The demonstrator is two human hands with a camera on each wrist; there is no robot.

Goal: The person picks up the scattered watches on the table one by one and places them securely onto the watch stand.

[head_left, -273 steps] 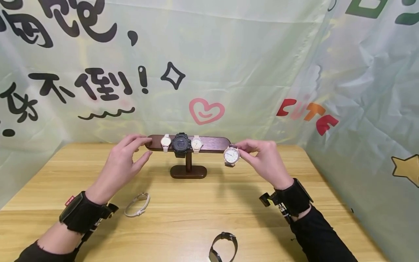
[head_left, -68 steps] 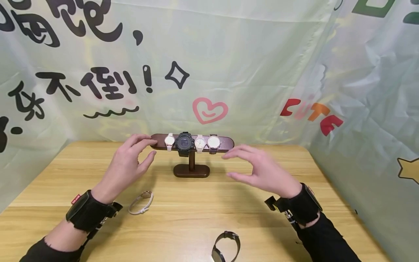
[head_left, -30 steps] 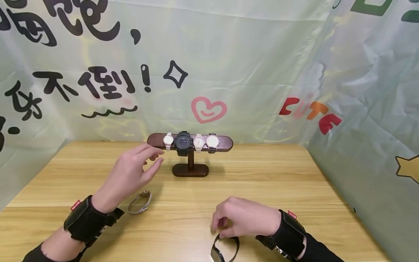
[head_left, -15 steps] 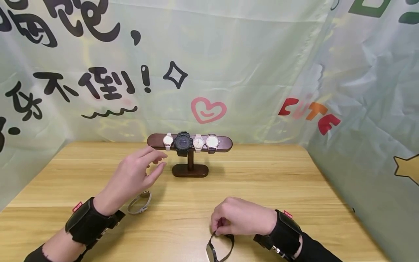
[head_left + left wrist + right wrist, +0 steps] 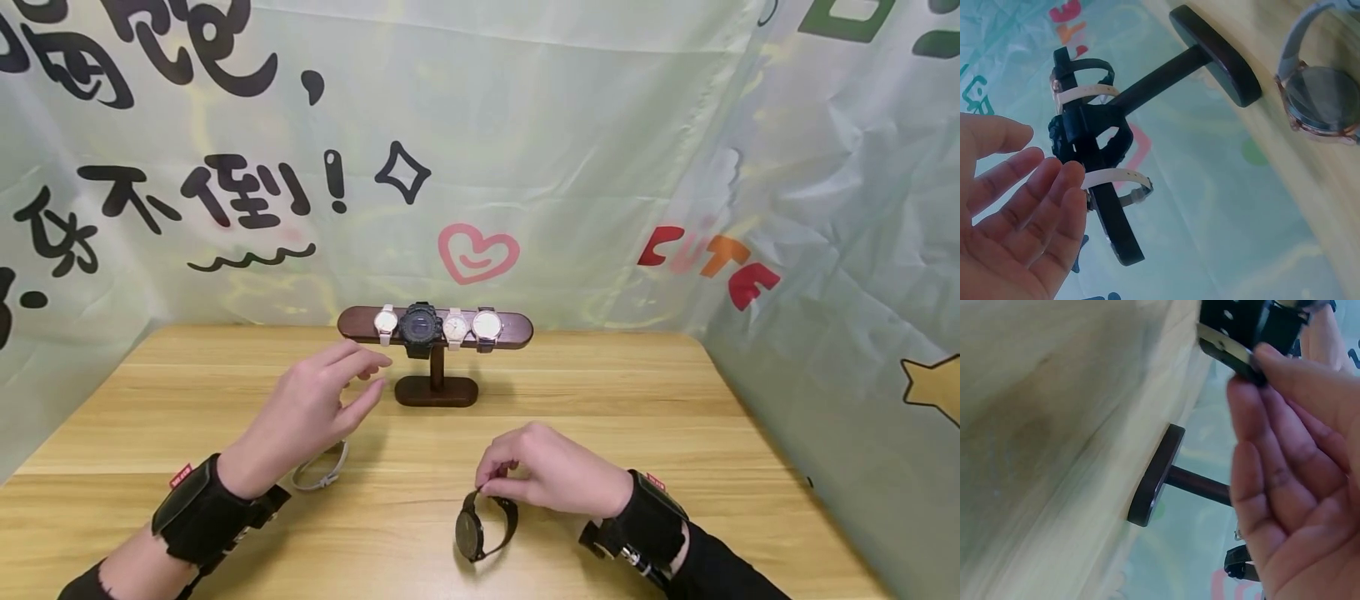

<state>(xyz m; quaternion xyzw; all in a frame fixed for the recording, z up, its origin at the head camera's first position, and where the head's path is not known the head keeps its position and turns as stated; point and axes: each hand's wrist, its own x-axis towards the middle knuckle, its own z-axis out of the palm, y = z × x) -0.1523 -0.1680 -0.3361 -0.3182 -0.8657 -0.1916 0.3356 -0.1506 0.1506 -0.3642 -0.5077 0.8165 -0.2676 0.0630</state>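
Observation:
My right hand (image 5: 551,471) pinches the strap of a black watch (image 5: 469,533), whose dark face hangs to the left of the fingers just over the table. In the right wrist view, thumb and forefinger meet on the black strap (image 5: 1235,356). My left hand (image 5: 315,404) hovers with loosely bent fingers in front of the dark wooden watch stand (image 5: 437,390), holding nothing. On the stand's bar sit a small white-strap watch (image 5: 386,322), a bulky black watch (image 5: 420,327), another white-strap watch (image 5: 454,327) and a dark-strap watch with a pale face (image 5: 486,326).
A watch with a light strap (image 5: 327,479) lies on the wooden table (image 5: 637,400), partly behind the left hand in the head view; its rose-gold case (image 5: 1322,103) shows in the left wrist view. A printed cloth (image 5: 585,167) hangs behind and at the sides.
My right hand released the dark-strap watch onto the bar, came down to the black watch, pinched its strap and raised it slightly leftward. My left hand has left the bar's end.

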